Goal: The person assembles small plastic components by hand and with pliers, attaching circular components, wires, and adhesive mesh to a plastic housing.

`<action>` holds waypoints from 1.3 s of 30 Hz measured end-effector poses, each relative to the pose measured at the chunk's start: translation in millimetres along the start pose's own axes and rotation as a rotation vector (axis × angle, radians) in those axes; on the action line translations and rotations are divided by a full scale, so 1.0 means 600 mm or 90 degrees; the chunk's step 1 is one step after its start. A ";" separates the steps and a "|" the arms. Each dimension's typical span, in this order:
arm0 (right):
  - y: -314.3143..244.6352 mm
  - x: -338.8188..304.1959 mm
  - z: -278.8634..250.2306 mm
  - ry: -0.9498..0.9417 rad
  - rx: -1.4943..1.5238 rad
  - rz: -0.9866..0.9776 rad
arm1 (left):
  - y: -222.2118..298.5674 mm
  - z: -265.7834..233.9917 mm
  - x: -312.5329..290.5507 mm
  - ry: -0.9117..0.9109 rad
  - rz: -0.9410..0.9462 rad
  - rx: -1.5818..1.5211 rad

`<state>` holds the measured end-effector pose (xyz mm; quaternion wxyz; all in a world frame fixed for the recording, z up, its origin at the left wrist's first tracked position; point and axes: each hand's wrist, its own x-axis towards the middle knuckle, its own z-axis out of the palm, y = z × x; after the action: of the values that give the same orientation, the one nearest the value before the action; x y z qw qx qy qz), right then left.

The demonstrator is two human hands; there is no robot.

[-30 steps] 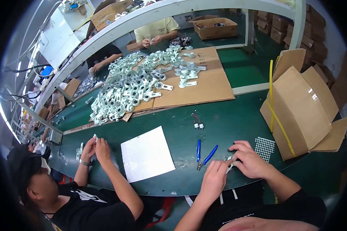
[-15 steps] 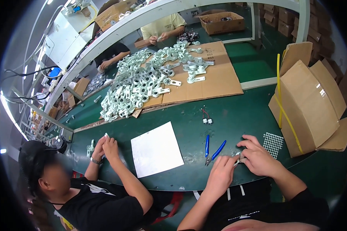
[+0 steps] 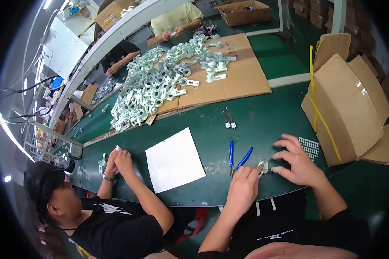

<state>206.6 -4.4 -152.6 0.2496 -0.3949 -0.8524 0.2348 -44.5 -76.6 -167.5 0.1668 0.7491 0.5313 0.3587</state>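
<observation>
My left hand (image 3: 244, 186) is closed on a pale green plastic part (image 3: 264, 167) with a rounded end, held low over the green table near its front edge. Just right of it, my right hand (image 3: 301, 163) is off the part, fingers spread and curved; a small dark speck shows near its thumb tip, too small to name. Blue-handled cutting pliers (image 3: 239, 157) lie with jaws toward me, just beyond my left hand. Past my right fingers lies a white grid-like sheet of small pieces (image 3: 309, 149). Two small white components with red wires (image 3: 231, 125) rest farther back.
A white sheet (image 3: 175, 160) lies left of the pliers. Beyond it, pale green parts (image 3: 151, 86) are heaped on flattened cardboard (image 3: 246, 77). An open carton (image 3: 345, 108) stands at right. A co-worker (image 3: 103, 203) sits at left; two more people work across the table.
My right hand has come away from the pale green part, its fingers spreading. My left hand keeps its hold. The whole view has shifted slightly.
</observation>
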 end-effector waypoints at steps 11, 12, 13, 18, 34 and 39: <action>-0.004 -0.026 0.025 -0.067 -0.026 0.037 | 0.010 -0.003 -0.007 -0.020 -0.005 0.022; -0.005 -0.031 0.025 -0.068 -0.019 0.044 | 0.012 -0.001 -0.009 -0.021 -0.004 0.011; -0.002 -0.030 0.026 -0.055 -0.017 0.024 | 0.010 -0.001 -0.007 -0.021 -0.006 0.005; -0.021 -0.001 0.010 -0.011 -0.022 -0.033 | 0.006 -0.012 0.000 -0.002 -0.016 0.012; -0.017 0.010 0.018 -0.130 -0.002 -0.051 | 0.003 0.003 -0.014 0.003 -0.057 -0.083; -0.013 0.017 0.018 -0.148 -0.003 -0.057 | 0.001 0.006 -0.014 0.019 -0.055 -0.074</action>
<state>190.1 -2.9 -153.8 0.1585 -0.3272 -0.8929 0.2658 -43.4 -84.2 -172.6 0.2173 0.7092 0.5440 0.3923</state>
